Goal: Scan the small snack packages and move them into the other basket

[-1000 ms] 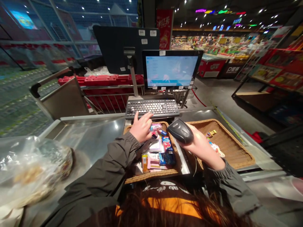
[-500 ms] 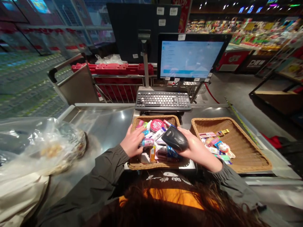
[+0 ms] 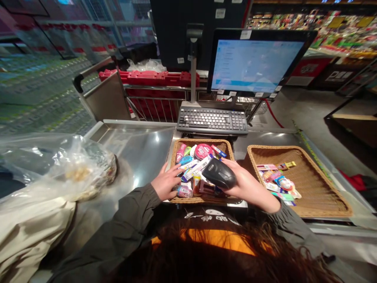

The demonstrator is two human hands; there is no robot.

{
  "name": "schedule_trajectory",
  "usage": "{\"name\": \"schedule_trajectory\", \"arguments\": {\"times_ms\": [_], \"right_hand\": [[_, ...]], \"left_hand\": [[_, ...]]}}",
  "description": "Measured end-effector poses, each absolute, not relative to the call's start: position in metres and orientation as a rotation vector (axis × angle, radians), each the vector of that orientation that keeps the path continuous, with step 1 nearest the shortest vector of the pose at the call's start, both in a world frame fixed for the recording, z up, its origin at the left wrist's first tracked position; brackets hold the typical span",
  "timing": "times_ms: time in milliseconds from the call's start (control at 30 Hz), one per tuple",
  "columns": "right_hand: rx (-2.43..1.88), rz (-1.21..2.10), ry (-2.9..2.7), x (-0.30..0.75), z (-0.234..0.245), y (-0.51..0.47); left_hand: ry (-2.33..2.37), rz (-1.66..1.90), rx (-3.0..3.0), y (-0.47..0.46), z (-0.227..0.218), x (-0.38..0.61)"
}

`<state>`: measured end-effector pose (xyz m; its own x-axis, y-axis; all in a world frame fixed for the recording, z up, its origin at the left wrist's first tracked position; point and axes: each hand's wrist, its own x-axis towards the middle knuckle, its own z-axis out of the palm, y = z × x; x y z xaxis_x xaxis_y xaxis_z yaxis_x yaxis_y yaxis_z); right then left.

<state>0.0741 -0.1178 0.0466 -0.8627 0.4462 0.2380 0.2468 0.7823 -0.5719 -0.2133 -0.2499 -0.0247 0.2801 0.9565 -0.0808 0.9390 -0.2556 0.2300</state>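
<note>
My right hand (image 3: 246, 182) is wrapped round a black barcode scanner (image 3: 219, 173), held above the right part of a wicker basket (image 3: 203, 140). At the basket's left side is my left hand (image 3: 167, 182), open, its fingers stretched over the edge towards the goods. Just beside its fingertips lies a small pink and blue package (image 3: 185, 191). The basket is packed with small goods, among them a round red tub (image 3: 203, 151), a long white box (image 3: 196, 169) and a pink item (image 3: 180, 153). The scanner hides some goods beneath it.
To the right, a second wicker basket (image 3: 321, 184) holds several small packages (image 3: 282, 181). A keyboard (image 3: 212, 120) and a lit monitor (image 3: 256, 65) stand behind the baskets. Clear plastic bags (image 3: 79, 169) and beige cloth (image 3: 35, 232) lie on the metal counter (image 3: 141, 153) at left.
The view has shifted, so the scene sits further right. The pink and blue package was under my left fingers and now lies nearer the basket's front; my left hand has drawn back leftward.
</note>
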Motion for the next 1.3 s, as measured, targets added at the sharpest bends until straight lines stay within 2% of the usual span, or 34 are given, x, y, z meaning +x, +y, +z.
{"name": "schedule_trajectory", "arguments": {"times_ms": [300,567,700,967,1300], "right_hand": [[-0.840,0.698,-2.435,0.121,0.054,-0.111],[-1.204,0.353,-2.081,0.217,0.083,-0.092],[-1.333,0.281,-1.953,0.257,0.086,-0.086],[-1.442,0.278,-1.841,0.315,0.067,-0.070],[-1.437,0.386,-1.730,0.349,0.056,-0.044]], "left_hand": [[1.674,0.121,2.562,-0.203,0.020,-0.200],[1.138,0.254,2.842,-0.091,0.054,-0.102],[1.009,0.091,2.818,-0.026,0.036,-0.023],[1.083,-0.394,2.712,0.051,-0.041,0.104],[1.268,-0.458,2.653,0.079,-0.095,0.191]]}}
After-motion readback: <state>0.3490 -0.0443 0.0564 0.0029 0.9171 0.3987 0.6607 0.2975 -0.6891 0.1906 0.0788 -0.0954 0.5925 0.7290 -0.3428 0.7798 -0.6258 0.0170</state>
